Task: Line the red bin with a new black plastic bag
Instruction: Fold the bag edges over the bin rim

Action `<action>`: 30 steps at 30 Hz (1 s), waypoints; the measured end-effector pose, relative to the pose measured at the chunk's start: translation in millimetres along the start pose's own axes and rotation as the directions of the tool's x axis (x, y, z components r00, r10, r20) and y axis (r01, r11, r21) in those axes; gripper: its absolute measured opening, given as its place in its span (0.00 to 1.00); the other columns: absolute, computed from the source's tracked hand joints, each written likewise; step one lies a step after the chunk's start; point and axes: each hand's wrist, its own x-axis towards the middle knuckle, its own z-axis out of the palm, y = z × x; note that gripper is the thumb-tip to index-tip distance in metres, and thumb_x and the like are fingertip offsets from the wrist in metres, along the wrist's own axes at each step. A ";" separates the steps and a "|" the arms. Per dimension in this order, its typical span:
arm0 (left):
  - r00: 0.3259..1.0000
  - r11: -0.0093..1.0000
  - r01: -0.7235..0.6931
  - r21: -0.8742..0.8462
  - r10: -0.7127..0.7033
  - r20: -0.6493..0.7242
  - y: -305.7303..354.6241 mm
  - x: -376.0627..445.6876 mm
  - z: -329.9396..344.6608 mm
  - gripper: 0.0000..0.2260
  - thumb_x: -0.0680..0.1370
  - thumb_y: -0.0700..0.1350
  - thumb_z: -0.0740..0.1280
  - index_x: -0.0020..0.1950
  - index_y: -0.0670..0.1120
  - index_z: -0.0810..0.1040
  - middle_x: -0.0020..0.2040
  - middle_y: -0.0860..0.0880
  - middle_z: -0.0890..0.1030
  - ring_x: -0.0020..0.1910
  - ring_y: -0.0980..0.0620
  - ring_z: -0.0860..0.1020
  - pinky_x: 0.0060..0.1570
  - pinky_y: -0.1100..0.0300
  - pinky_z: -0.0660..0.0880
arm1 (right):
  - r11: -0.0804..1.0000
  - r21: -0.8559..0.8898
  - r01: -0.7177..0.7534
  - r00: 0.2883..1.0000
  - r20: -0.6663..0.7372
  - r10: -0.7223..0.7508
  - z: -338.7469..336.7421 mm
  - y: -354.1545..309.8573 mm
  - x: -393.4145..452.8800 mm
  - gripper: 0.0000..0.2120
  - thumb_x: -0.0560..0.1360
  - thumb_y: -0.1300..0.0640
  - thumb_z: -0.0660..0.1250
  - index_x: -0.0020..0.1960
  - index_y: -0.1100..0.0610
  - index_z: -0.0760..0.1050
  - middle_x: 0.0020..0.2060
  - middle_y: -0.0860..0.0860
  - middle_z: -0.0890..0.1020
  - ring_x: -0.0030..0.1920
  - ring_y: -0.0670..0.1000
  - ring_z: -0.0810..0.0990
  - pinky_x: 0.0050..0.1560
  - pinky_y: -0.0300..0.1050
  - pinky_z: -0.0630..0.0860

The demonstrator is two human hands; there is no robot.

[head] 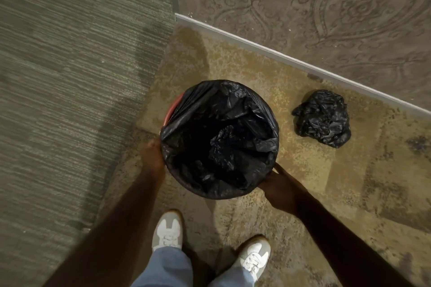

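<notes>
The red bin (172, 107) stands on the carpet in a wall corner, seen from above. Only a sliver of its red rim shows at the upper left. A black plastic bag (219, 140) lies inside it, with its edge folded over most of the rim. My left hand (152, 155) presses against the bin's left side at the bag's edge. My right hand (278, 184) grips the lower right of the rim over the bag. The fingertips of both hands are hidden behind the bin.
A crumpled, tied black bag (323, 117) lies on the carpet to the right of the bin, near the white baseboard (279, 57). Walls close in on the left and behind. My two white shoes (168, 230) stand just below the bin.
</notes>
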 end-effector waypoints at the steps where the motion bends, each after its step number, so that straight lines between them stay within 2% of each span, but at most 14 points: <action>1: 0.999 0.999 -0.008 0.039 0.007 0.033 1.0 6.2 0.2 0.12 0.84 0.36 0.57 0.45 0.38 0.77 0.41 0.39 0.75 0.44 0.43 0.73 0.41 0.52 0.71 | 1.000 0.004 0.009 1.000 -0.021 -0.009 2.2 0.2 0.5 0.32 0.56 0.60 0.79 0.59 0.51 0.80 0.54 0.51 0.86 0.58 0.53 0.84 0.72 0.58 0.59; 3: 0.998 0.991 0.026 0.129 -0.032 0.046 4.6 14.0 -1.5 0.16 0.86 0.38 0.54 0.42 0.41 0.75 0.42 0.42 0.76 0.50 0.41 0.72 0.42 0.56 0.76 | 0.999 0.002 0.032 0.997 -0.063 -0.032 6.3 1.4 1.1 0.32 0.57 0.61 0.78 0.60 0.52 0.75 0.51 0.51 0.87 0.57 0.53 0.85 0.69 0.58 0.63; 4: 0.994 0.989 0.062 0.135 -0.073 0.076 9.1 13.0 -3.7 0.17 0.87 0.44 0.53 0.44 0.43 0.76 0.44 0.42 0.78 0.53 0.42 0.74 0.49 0.55 0.78 | 0.999 -0.005 0.039 0.996 -0.078 -0.040 8.4 1.4 1.6 0.33 0.58 0.60 0.78 0.60 0.53 0.73 0.51 0.52 0.87 0.56 0.53 0.85 0.69 0.59 0.64; 6: 0.972 0.994 0.044 0.097 -0.065 0.225 15.4 7.2 -7.3 0.29 0.86 0.58 0.48 0.55 0.37 0.80 0.55 0.37 0.82 0.59 0.41 0.79 0.62 0.45 0.76 | 0.999 -0.025 0.041 0.994 -0.100 -0.043 12.1 0.1 2.9 0.32 0.58 0.60 0.78 0.59 0.54 0.71 0.48 0.52 0.87 0.53 0.54 0.86 0.70 0.60 0.69; 7: 0.963 0.996 -0.009 0.085 -0.014 0.271 18.0 5.3 -7.9 0.34 0.85 0.61 0.47 0.60 0.34 0.79 0.58 0.36 0.83 0.59 0.41 0.80 0.62 0.44 0.76 | 0.999 -0.037 0.040 0.993 -0.106 -0.044 13.8 0.3 3.9 0.30 0.58 0.60 0.78 0.58 0.55 0.74 0.47 0.53 0.87 0.51 0.54 0.86 0.69 0.61 0.70; 8: 0.962 0.990 -0.096 0.107 0.065 0.266 22.7 3.2 -7.4 0.34 0.85 0.61 0.48 0.60 0.32 0.78 0.56 0.37 0.83 0.55 0.42 0.81 0.59 0.45 0.77 | 0.998 -0.056 0.038 0.993 -0.109 -0.044 15.4 1.6 4.7 0.27 0.57 0.59 0.79 0.56 0.55 0.78 0.46 0.53 0.87 0.50 0.55 0.86 0.66 0.62 0.71; 10: 0.940 0.928 -0.322 0.188 0.289 0.184 32.7 4.4 -5.4 0.24 0.85 0.56 0.57 0.52 0.35 0.78 0.46 0.42 0.83 0.45 0.45 0.81 0.48 0.48 0.77 | 0.993 -0.115 0.031 0.993 -0.106 -0.044 14.9 5.5 6.4 0.21 0.56 0.58 0.80 0.49 0.56 0.83 0.46 0.53 0.87 0.50 0.55 0.86 0.64 0.63 0.71; 12: 0.885 0.836 -0.464 0.293 0.432 0.171 45.7 9.7 0.3 0.14 0.81 0.55 0.66 0.52 0.43 0.78 0.46 0.47 0.83 0.43 0.46 0.83 0.42 0.48 0.81 | 0.987 -0.160 0.027 0.994 -0.101 -0.044 11.8 8.5 7.6 0.18 0.56 0.57 0.81 0.45 0.56 0.84 0.45 0.53 0.87 0.52 0.55 0.84 0.66 0.61 0.71; 15: 0.831 0.638 -0.549 0.539 0.485 0.272 67.3 17.2 10.6 0.18 0.74 0.61 0.72 0.60 0.54 0.79 0.52 0.54 0.84 0.44 0.53 0.84 0.42 0.55 0.82 | 0.979 -0.200 0.043 0.992 -0.108 -0.065 9.0 9.6 9.8 0.18 0.56 0.57 0.81 0.44 0.58 0.85 0.46 0.54 0.87 0.55 0.57 0.83 0.66 0.60 0.73; 17: 0.794 0.523 -0.590 0.616 0.513 0.325 78.3 23.0 16.0 0.17 0.74 0.58 0.72 0.61 0.55 0.81 0.51 0.54 0.85 0.43 0.53 0.84 0.44 0.53 0.83 | 0.979 -0.201 0.041 0.992 -0.110 -0.065 9.6 11.6 10.7 0.17 0.56 0.58 0.81 0.44 0.58 0.85 0.46 0.55 0.87 0.54 0.58 0.85 0.64 0.61 0.73; 21: 0.790 0.537 -0.598 0.595 0.522 0.322 91.9 34.8 18.4 0.13 0.77 0.55 0.69 0.55 0.51 0.87 0.44 0.51 0.89 0.40 0.51 0.85 0.44 0.49 0.83 | 0.988 -0.156 0.011 0.997 -0.074 -0.023 15.2 11.4 9.4 0.18 0.61 0.58 0.77 0.51 0.56 0.84 0.48 0.54 0.87 0.53 0.55 0.85 0.71 0.60 0.65; 26: 0.747 0.504 -0.654 0.565 0.549 0.374 95.6 40.9 15.1 0.13 0.81 0.52 0.67 0.49 0.45 0.87 0.39 0.47 0.87 0.35 0.49 0.84 0.38 0.48 0.82 | 0.987 -0.158 0.028 0.999 -0.033 -0.034 17.9 8.4 10.0 0.16 0.61 0.59 0.77 0.48 0.56 0.85 0.43 0.52 0.87 0.47 0.54 0.87 0.66 0.61 0.70; 28: 0.735 0.480 -0.665 0.573 0.558 0.385 96.4 43.2 14.2 0.13 0.81 0.51 0.67 0.47 0.44 0.86 0.36 0.47 0.85 0.32 0.49 0.82 0.34 0.48 0.81 | 0.985 -0.150 0.084 0.996 0.011 -0.084 18.1 6.6 12.3 0.12 0.61 0.57 0.78 0.44 0.53 0.86 0.40 0.48 0.87 0.48 0.50 0.86 0.68 0.57 0.67; 30: 0.741 0.450 -0.649 0.613 0.555 0.377 98.2 45.5 14.0 0.14 0.82 0.52 0.65 0.47 0.45 0.85 0.36 0.46 0.85 0.32 0.47 0.82 0.34 0.49 0.81 | 0.988 -0.154 0.026 0.999 0.047 -0.019 10.5 3.4 15.5 0.11 0.57 0.48 0.80 0.37 0.49 0.85 0.34 0.41 0.84 0.47 0.41 0.82 0.68 0.44 0.65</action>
